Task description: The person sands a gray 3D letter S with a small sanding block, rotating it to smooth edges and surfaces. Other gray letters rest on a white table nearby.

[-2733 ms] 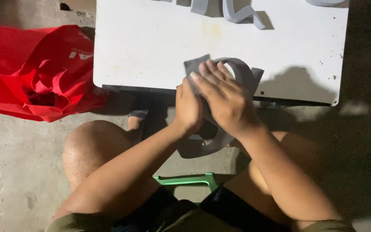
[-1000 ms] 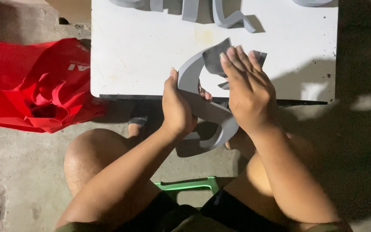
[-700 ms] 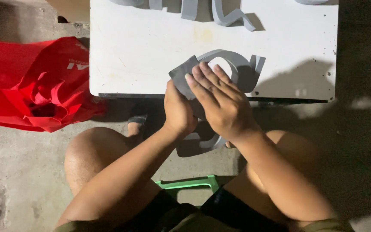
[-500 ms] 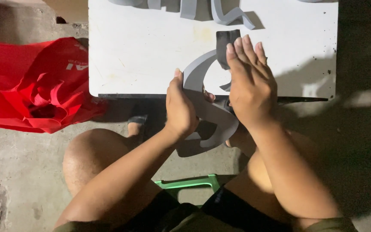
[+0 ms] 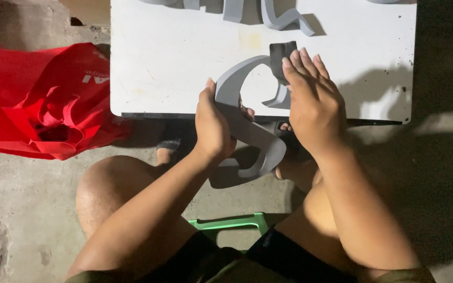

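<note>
My left hand [image 5: 213,126] grips the middle of the S-shaped letter [image 5: 247,131], whose upper curve lies over the near edge of the board [image 5: 158,68]. My right hand [image 5: 313,102] presses on a small pad [image 5: 280,55] at its top. More letters [image 5: 284,18] lie along the board's far edge. A bag [image 5: 43,99] sits left of the board, a stool [image 5: 232,222] under me.

Crumpled red bag [image 5: 43,99] with white lettering, lying on the concrete floor [image 5: 17,209] at nine o'clock, just beside the white table [image 5: 174,63]. No labels or screens.
</note>
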